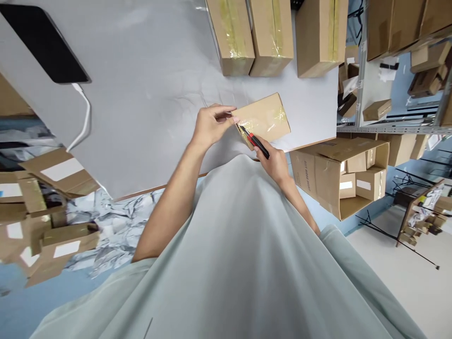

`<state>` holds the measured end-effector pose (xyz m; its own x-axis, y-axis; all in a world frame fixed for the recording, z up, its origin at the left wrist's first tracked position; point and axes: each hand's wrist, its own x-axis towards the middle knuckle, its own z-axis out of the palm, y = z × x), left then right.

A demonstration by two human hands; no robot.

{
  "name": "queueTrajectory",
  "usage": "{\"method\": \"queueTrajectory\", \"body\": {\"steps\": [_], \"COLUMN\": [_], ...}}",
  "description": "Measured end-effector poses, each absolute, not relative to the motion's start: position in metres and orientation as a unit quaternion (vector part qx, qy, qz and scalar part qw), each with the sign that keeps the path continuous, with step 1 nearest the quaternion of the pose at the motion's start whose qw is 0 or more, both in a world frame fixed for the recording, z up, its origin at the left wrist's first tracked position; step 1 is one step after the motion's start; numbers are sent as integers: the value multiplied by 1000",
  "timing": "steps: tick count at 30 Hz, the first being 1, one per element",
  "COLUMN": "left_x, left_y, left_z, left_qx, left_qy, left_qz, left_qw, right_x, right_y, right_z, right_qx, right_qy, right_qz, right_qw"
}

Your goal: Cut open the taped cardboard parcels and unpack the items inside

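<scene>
A small brown cardboard box with clear shiny tape lies near the table's front edge. My left hand holds its left corner, thumb and fingers pinched on it. In my right hand is a red and black utility knife, its tip at the taped left end of the box. My fingers are wrapped round the knife's handle. How far the blade has entered the tape is too small to tell.
Three taped boxes stand at the table's back. A black phone with a white cable lies on the grey table. An open carton holding small boxes is at right; opened boxes and crumpled paper lie lower left.
</scene>
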<state>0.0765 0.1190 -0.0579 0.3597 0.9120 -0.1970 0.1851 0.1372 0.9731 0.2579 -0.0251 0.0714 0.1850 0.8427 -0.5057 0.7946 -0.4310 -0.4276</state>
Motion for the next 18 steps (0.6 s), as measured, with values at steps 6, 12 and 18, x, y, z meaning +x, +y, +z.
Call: {"method": "queueTrajectory", "body": {"steps": [6,12,18], "left_x": [79,83,85], "left_y": [118,117,117], "left_z": [-64,-66,-64], "left_qx": [581,568,562], "left_qy": [469,468,474], "left_qz": [313,326,324], "left_qw": [587,594,595], "right_x": [239,218,206], "right_y": [-19,-13,-6], "right_z": [88,99,81], "right_qx": [-785,-793,-806], "right_qy": [-525,-520,-519], "right_qz": [324,302,278], "right_qw": [-55,-100,-65]}}
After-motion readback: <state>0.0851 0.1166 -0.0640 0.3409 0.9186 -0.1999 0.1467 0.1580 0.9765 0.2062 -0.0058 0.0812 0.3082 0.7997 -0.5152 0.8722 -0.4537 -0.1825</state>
